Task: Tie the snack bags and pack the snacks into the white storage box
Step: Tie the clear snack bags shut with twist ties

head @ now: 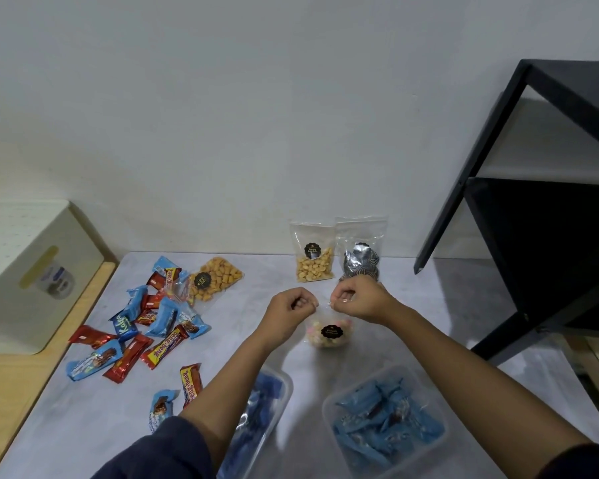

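Working the pastel snack bag [329,335], which is sitting upright mid-table on the grey table top [429,316], just in front of the two standing bags [313,257] at the wall. My left hand [293,305] and right hand [355,300] are both curled and pinching the bag's clear top edge, one on each side, knuckles near each other. Can't tell if there's a tie or band between my fingertips: too small, too see-through. To do this well, I'm aiming to push the air out first, gather the film into one tight neck right above the contents, then twist or knot close to the snacks so nothing is working loose. The base should be planted on the table so the bag isn't tipping. The film looks thin and slippery, so I'm going for a fingertip grip with no yanking; a tear seems the main risk. White storage box [38,271] is sitting well off to my left on the wooden ledge [21,382] and looks lidded, so it probably needs opening before packing. Nut bag [217,278], loose wrapped bars [146,326] and two clear tubs [384,420] of blue packs are lying around it, not yet packed.
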